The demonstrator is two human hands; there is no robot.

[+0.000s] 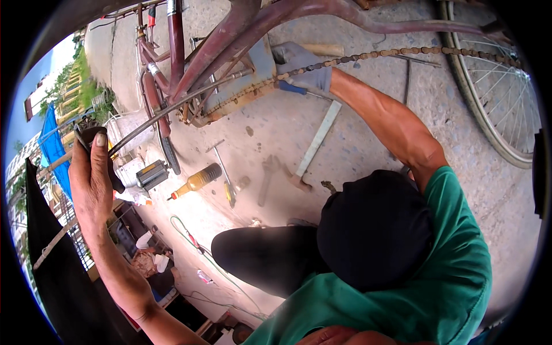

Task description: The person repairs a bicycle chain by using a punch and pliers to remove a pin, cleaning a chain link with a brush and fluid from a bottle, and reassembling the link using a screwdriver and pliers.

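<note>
clamping left fingers point(100, 154) on black piece point(87, 134), gloved right fingers point(289, 53) of unclear hold, near rusty chain point(397, 53)

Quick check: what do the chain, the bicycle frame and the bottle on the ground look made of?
Chain: metal, likely steel; jointed links with a dull brown, rusty-looking surface.
Bicycle frame: probably metal, perhaps steel; slim tubes in worn-looking maroon paint.
Bottle: plastic or glass, I can't tell which; smooth, see-through walls show amber contents.
</note>
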